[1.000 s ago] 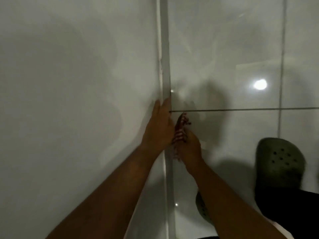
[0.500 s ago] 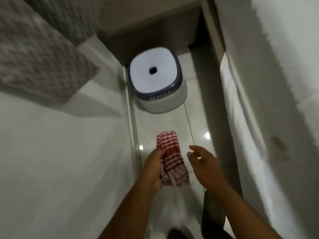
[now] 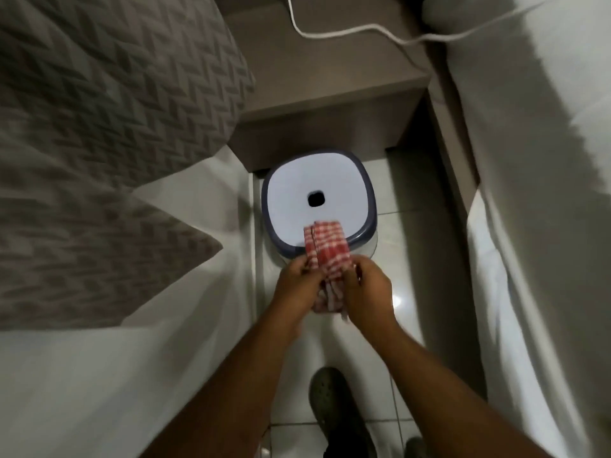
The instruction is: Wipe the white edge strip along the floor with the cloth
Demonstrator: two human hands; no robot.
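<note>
A red-and-white checked cloth (image 3: 327, 249) is folded lengthwise and held up in mid-air over the tiled floor. My left hand (image 3: 297, 285) grips its left side and my right hand (image 3: 367, 292) grips its right side, with the lower end of the cloth bunched between them. The cloth's top end overlaps the near rim of a stool in the picture. The white edge strip (image 3: 253, 226) runs along the floor at the foot of the white bed side on the left, partly hidden by my left arm lower down.
A white plastic stool with a dark blue rim (image 3: 363, 193) stands on the floor ahead, against a brown nightstand (image 3: 324, 94) with a white cable (image 3: 347, 29). Beds with white sheets flank the narrow aisle; a grey patterned blanket (image 3: 99, 127) lies left. My dark shoe (image 3: 334, 404) is below.
The view swung up from the strip at the floor to the aisle. My right hand, open half a second ago, has closed on the cloth, and both hands have risen toward the stool.
</note>
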